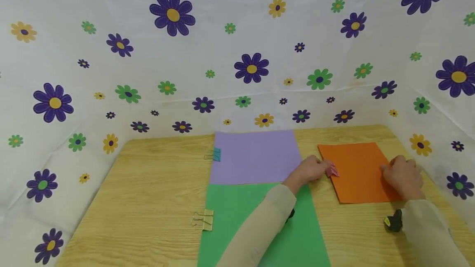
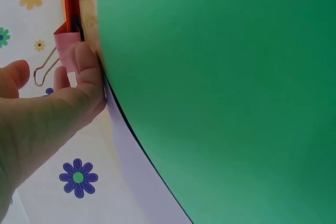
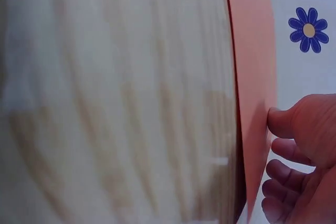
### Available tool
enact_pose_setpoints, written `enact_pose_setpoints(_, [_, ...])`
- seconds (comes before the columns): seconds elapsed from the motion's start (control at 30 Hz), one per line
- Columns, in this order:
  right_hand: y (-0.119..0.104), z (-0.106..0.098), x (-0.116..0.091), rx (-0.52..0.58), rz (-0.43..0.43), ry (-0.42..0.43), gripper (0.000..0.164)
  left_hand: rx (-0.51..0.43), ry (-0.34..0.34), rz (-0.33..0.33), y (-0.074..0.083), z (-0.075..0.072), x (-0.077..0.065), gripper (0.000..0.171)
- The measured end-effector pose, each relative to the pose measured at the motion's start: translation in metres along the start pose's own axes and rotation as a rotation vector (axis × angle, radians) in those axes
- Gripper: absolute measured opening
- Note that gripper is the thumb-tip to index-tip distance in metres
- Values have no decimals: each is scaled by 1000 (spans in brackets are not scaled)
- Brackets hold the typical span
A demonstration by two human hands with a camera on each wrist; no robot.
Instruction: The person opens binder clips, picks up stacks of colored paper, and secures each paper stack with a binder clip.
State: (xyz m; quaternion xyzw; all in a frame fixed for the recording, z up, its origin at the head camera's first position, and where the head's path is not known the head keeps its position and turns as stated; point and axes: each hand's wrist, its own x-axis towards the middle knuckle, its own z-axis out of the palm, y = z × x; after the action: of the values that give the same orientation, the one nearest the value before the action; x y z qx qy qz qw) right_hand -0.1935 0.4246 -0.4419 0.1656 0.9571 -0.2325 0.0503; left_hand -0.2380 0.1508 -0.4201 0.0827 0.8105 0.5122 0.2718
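Note:
A pink binder clip (image 2: 67, 51) sits on the left edge of the orange paper (image 1: 358, 168); one wire handle sticks out in the left wrist view. My left hand (image 1: 313, 168) reaches to this clip, fingertips touching its side and the thumb held apart in the left wrist view. My right hand (image 1: 405, 177) rests at the right edge of the orange paper. In the right wrist view, its thumb touches the paper while the other fingers are loosely bent beside it. Part of the left fingers' contact is hidden.
Left of the orange paper lie a purple paper (image 1: 254, 158) and a green paper (image 1: 241, 205). A teal binder clip (image 1: 217, 154) holds the purple one's left edge, a yellow binder clip (image 1: 208, 220) the green one's. Flower-patterned sheeting (image 1: 208, 57) surrounds the wooden table (image 1: 156, 193).

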Motion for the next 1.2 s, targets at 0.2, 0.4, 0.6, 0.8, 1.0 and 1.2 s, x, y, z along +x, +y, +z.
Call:
enact_pose_setpoints(0.2, [0, -2, 5, -66, -52, -24, 42, -120, 11, 35, -4, -5, -1, 46])
enact_pose_setpoints(0.4, [-1, -11, 10, -73, -97, -92, 44, -170, 82, 9, -2, -16, -6, 20])
enact_pose_setpoints(0.6, [-9, -17, 12, -38, -153, -74, 54, -127, 99, 34, 1, -39, -14, 24])
enact_pose_setpoints(0.8, [-30, -18, 11, 37, -238, 28, 58, -92, 105, 54, 3, -61, -23, 24])
enact_pose_setpoints(1.0, [-64, -13, 8, 131, -303, 66, 57, 18, 93, 65, 2, -78, -33, 29])
enact_pose_setpoints(1.2, [-93, -5, 2, 182, -366, 43, 60, 185, 119, 103, 5, -96, -43, 37])
